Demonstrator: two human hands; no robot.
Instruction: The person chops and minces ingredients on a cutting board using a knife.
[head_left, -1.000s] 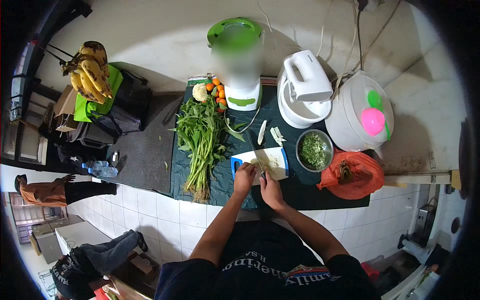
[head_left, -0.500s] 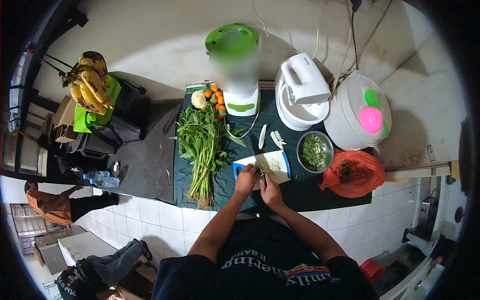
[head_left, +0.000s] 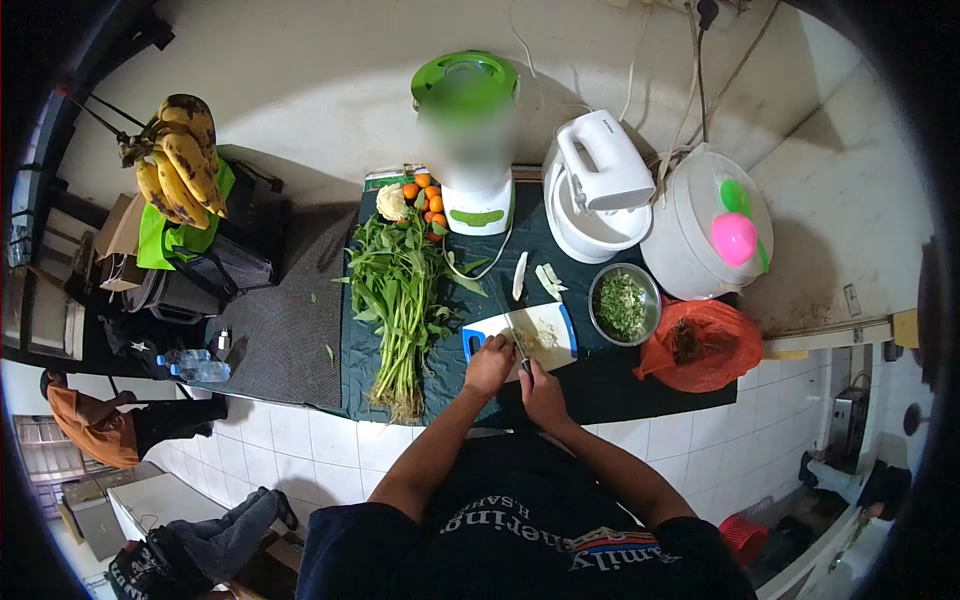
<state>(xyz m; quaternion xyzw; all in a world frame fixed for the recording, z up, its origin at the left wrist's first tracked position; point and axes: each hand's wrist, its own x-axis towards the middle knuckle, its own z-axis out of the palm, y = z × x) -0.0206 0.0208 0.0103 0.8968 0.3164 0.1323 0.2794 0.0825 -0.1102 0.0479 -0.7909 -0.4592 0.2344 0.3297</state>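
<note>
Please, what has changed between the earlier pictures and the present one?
The right hand has drawn the black-handled knife slightly toward the body. At far left, a person in an orange top has brought an arm in. Nothing was visibly taken or let go: the left hand stays at the white cutting board with blue ends; the leafy green bundle lies unmoved.

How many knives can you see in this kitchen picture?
1 knife: it's in the person's right hand, with the blade over the white-and-blue cutting board. More could be hidden behind things.
</note>
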